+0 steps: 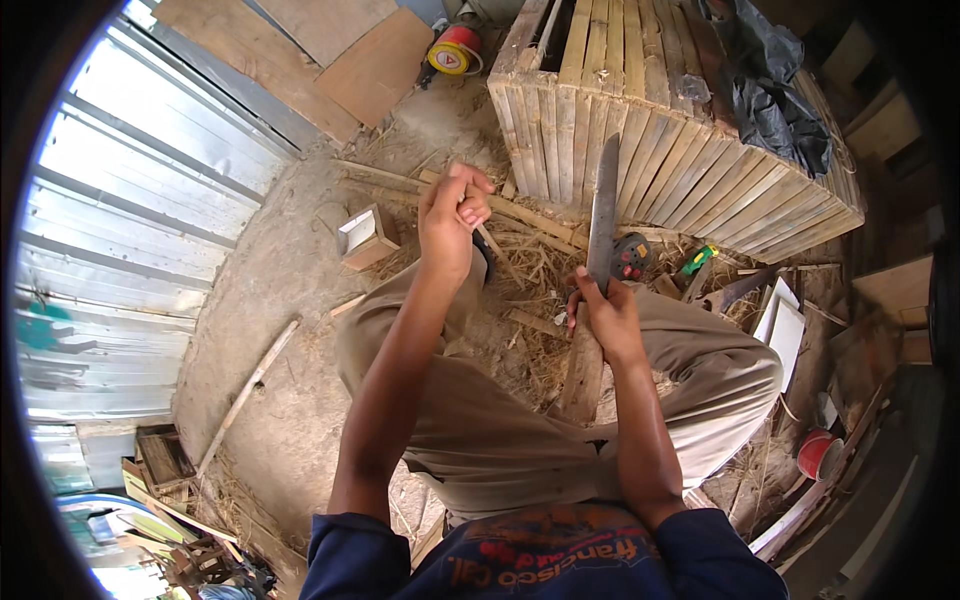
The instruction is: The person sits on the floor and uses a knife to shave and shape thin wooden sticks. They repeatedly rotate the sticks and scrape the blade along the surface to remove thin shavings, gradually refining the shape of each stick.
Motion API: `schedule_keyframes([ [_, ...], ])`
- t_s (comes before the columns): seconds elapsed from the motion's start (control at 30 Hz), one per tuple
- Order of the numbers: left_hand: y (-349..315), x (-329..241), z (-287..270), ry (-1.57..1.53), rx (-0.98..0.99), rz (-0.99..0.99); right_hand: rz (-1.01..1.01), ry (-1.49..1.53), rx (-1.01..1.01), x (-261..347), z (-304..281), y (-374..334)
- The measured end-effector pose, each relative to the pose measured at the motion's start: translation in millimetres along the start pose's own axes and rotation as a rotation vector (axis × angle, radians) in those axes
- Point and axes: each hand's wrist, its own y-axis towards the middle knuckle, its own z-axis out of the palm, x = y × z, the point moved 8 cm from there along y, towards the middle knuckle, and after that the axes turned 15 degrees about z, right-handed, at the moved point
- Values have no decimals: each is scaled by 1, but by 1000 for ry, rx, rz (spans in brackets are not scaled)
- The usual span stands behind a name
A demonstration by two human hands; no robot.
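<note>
My right hand is wrapped round the handle of a machete, its broad grey blade pointing up and away from me. Beneath that hand, a thick piece of wood stands between my legs. My left hand is raised over my left knee with its fingers curled closed. A thin wooden strip shows just below its fingers; I cannot tell whether the hand grips it. Wood shavings and splinters litter the ground between my knees.
A slatted wooden structure with black plastic stands ahead on the right. Near it lie a round dark object with red spots and a green-and-yellow tool. A small box sits left, before a corrugated metal wall.
</note>
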Motion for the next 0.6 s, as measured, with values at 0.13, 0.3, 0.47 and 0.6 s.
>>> schedule_keyframes([
  [0.13, -14, 19, -11, -68, 46, 2, -15, -38, 21, -11, 10, -4],
  [0.3, -41, 58, -46, 332, 12, 14, 47, -169, -12, -36, 11, -17],
  [0.47, -65, 63, -96, 445, -129, 8, 96, -118, -16, -67, 15, -37],
  [0.6, -72, 49, -125, 322, -345, -62, 171, -65, 104, -79, 33, -36],
])
